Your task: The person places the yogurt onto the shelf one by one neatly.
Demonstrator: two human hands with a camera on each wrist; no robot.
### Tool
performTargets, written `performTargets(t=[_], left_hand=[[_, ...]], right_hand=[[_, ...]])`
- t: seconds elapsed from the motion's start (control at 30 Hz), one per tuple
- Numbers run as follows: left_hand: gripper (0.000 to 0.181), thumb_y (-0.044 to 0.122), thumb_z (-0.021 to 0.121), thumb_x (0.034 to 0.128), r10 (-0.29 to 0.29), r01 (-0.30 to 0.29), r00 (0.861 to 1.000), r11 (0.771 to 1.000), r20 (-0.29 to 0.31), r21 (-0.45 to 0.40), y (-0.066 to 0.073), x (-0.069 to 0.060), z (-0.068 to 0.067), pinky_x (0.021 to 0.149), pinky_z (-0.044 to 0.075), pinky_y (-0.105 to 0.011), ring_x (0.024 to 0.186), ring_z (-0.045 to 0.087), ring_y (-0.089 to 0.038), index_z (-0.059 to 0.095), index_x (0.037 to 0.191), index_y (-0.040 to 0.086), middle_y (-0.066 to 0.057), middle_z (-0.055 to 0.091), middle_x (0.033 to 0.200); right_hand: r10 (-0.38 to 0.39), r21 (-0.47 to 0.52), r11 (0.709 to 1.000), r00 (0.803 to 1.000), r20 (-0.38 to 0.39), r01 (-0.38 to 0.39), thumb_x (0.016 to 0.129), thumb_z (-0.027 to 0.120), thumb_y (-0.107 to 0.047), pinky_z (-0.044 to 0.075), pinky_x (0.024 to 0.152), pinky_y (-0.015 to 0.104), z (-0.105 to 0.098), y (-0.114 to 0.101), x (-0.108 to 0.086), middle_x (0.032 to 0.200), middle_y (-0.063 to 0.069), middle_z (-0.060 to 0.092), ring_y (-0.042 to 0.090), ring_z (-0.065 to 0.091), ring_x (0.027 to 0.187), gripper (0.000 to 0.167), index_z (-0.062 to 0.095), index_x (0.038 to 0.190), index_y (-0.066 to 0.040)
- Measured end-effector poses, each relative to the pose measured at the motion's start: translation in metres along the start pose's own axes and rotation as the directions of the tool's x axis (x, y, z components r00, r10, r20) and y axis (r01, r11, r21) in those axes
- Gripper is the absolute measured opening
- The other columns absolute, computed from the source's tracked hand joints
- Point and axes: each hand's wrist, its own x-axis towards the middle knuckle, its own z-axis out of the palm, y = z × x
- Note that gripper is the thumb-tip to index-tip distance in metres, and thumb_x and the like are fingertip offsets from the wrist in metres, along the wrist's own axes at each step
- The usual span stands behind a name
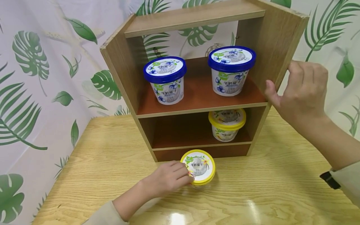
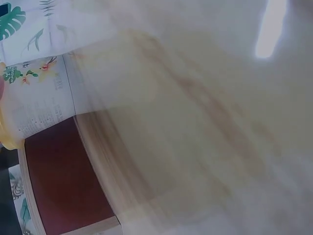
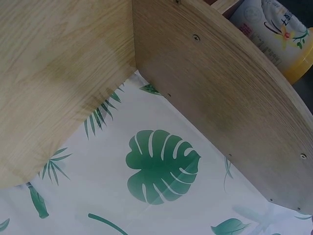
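Note:
My left hand [image 1: 171, 178] grips a yellow-lidded tub [image 1: 199, 165] from its left side, in front of the small wooden shelf [image 1: 197, 111]. In the left wrist view that tub [image 2: 41, 95] shows at the left edge with a bit of fingertip on it. Whether it touches the table is hard to tell. My right hand [image 1: 303, 90] holds the shelf's right side panel [image 1: 284, 40], thumb at the front edge and fingers round the outside. The right wrist view shows this panel [image 3: 220, 93] from outside, without the hand.
Two blue-lidded tubs [image 1: 166, 79] [image 1: 232, 70] stand on the upper shelf board, left and right. Another yellow-lidded tub [image 1: 226, 125] stands at the right of the lower compartment. The shelf rests on a wood-grain table [image 1: 112, 143], before a leaf-print cloth [image 1: 62, 62].

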Motion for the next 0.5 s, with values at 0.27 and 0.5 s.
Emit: performTargets(t=[0.27, 0.5], left_hand=[[0.015, 0.026, 0.058, 0.0938, 0.067, -0.067, 0.998, 0.998, -0.004, -0.010, -0.004, -0.006, -0.008, 0.078, 0.051, -0.020, 0.082, 0.062, -0.009, 0.065, 0.093, 0.013, 0.007, 0.063, 0.084], [0.013, 0.023, 0.056, 0.0954, 0.111, -0.111, 0.994, 0.994, -0.014, 0.004, -0.006, -0.008, -0.015, 0.079, 0.051, -0.020, 0.082, 0.062, -0.008, 0.065, 0.094, 0.013, 0.007, 0.063, 0.084]], right_hand=[[0.007, 0.008, 1.000, 1.000, 0.004, -0.007, 0.086, 0.050, -0.029, 0.031, 0.078, 0.060, 0.001, 0.000, -0.001, 0.088, 0.034, 0.049, 0.051, 0.043, 0.083, 0.046, 0.049, 0.103, 0.014], [0.008, 0.009, 1.000, 1.000, 0.005, -0.008, 0.086, 0.051, -0.027, 0.031, 0.078, 0.060, 0.000, 0.000, -0.001, 0.088, 0.034, 0.049, 0.051, 0.043, 0.083, 0.045, 0.048, 0.104, 0.014]])
